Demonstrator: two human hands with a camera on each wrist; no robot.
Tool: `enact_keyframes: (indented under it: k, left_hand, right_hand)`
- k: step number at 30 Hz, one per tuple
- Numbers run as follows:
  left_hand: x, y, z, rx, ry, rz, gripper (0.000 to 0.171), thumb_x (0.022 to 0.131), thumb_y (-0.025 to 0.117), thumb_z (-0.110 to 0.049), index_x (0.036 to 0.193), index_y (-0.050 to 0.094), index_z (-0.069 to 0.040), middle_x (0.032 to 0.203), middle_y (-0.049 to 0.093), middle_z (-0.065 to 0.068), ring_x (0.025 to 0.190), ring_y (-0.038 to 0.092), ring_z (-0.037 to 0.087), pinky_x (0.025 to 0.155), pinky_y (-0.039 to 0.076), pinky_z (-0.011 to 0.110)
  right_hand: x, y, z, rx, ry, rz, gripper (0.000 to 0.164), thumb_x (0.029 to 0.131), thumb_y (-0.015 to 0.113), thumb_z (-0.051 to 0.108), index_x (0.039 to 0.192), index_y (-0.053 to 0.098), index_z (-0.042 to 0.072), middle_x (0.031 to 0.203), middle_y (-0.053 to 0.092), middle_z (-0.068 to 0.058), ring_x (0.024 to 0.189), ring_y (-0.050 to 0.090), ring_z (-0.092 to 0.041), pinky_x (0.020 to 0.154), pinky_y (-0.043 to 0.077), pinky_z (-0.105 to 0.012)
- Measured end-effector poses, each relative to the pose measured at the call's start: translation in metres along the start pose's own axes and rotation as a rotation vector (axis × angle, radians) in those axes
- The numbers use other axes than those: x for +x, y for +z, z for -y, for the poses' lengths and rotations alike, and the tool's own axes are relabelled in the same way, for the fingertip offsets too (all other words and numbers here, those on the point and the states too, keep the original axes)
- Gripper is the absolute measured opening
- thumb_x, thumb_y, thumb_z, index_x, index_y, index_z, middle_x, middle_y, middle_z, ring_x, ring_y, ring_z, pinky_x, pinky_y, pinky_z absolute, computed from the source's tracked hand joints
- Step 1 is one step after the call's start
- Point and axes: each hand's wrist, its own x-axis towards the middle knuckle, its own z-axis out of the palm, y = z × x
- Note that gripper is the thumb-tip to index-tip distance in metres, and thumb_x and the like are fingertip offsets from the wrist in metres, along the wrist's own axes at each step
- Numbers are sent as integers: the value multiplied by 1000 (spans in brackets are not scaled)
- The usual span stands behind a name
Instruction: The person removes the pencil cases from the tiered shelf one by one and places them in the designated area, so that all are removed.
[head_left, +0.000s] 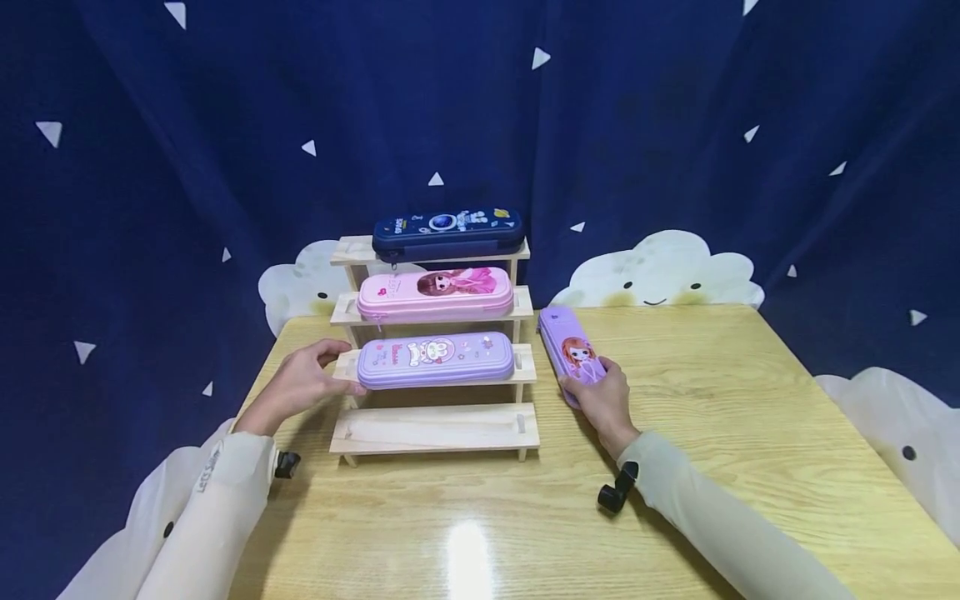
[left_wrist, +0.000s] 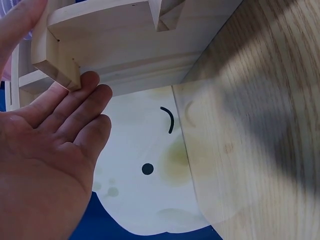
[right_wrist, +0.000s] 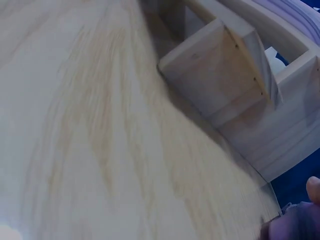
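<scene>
A tiered wooden display rack [head_left: 435, 429] stands on the table. My left hand [head_left: 303, 379] holds the left end of its second tier from the bottom; the left wrist view shows the thumb and fingers [left_wrist: 90, 105] around the wooden end piece. On that tier lies a lilac pencil case [head_left: 435, 360] with a rabbit picture. A pink pencil case [head_left: 435, 294] lies one tier up, and a dark blue space pencil case [head_left: 448, 233] on top. Right of the rack, my right hand [head_left: 603, 400] grips the near end of a purple pencil case [head_left: 567, 342] with a red-haired girl.
The bottom tier carries no case. The wooden table [head_left: 697, 400] extends right and toward me. Behind it hangs a dark blue curtain [head_left: 637, 125] with white triangles and clouds. The rack's side wall [right_wrist: 280, 135] is close to my right wrist.
</scene>
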Motion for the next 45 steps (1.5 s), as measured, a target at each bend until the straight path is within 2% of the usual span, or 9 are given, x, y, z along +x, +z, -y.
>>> enact_keyframes:
  k: [6, 13, 17, 22, 26, 32, 38, 45]
  left_hand:
    - [3, 3, 1, -28, 8, 2, 80, 69, 93, -34, 134, 58, -3, 137, 63, 19, 133, 57, 38, 113, 44, 55]
    - [-1, 1, 2, -13, 9, -2, 79, 69, 94, -32, 133, 59, -3, 136, 65, 19, 132, 58, 38, 111, 45, 53]
    - [-2, 0, 1, 0, 19, -6, 78, 69, 93, -33, 133, 59, -3, 136, 64, 20, 132, 58, 38, 111, 45, 55]
    - [-2, -1, 1, 9, 11, 1, 81, 69, 93, -35, 134, 58, -3, 137, 64, 20, 132, 57, 38, 112, 45, 55]
    - [-2, 0, 1, 20, 6, 7, 82, 69, 93, -38, 135, 58, -3, 138, 63, 20, 133, 56, 39, 112, 44, 56]
    - [-3, 0, 1, 24, 9, -5, 81, 69, 93, -36, 134, 58, -3, 137, 64, 20, 132, 57, 39, 111, 45, 55]
    - [-5, 1, 0, 39, -13, 21, 85, 70, 92, -40, 137, 56, -2, 141, 60, 22, 135, 53, 43, 113, 43, 58]
    - [-3, 0, -1, 29, 2, 6, 83, 69, 92, -38, 135, 57, -3, 139, 62, 21, 133, 56, 40, 112, 44, 56]
  right_hand:
    - [-1, -2, 2, 47, -1, 21, 85, 85, 79, 16, 152, 32, -7, 142, 50, -27, 126, 52, -35, 115, 41, -47]
    - [-4, -4, 2, 91, 30, 90, 86, 88, 75, 15, 154, 25, -9, 150, 42, -29, 134, 45, -36, 123, 33, -49]
    - [-4, -4, 6, 108, 36, 84, 86, 88, 75, 12, 154, 25, -9, 150, 42, -30, 134, 44, -37, 123, 32, -48]
    - [0, -14, 19, 141, 28, 76, 88, 88, 73, 10, 156, 21, -7, 157, 32, -31, 147, 33, -40, 127, 26, -47]
    - [6, -29, 36, 177, -4, 72, 87, 90, 71, 10, 158, 18, -5, 163, 26, -27, 152, 25, -39, 128, 23, -46]
    - [17, -52, 62, 181, -112, 42, 88, 92, 73, 18, 159, 18, 3, 165, 27, -16, 153, 25, -31, 127, 25, -45]
    - [24, -74, 85, 193, -247, -3, 86, 91, 73, 18, 159, 21, 4, 164, 31, -13, 153, 28, -28, 129, 21, -42]
    - [22, -99, 121, 198, -466, 42, 83, 89, 74, 12, 157, 27, 5, 162, 36, -13, 151, 32, -28, 127, 23, -42]
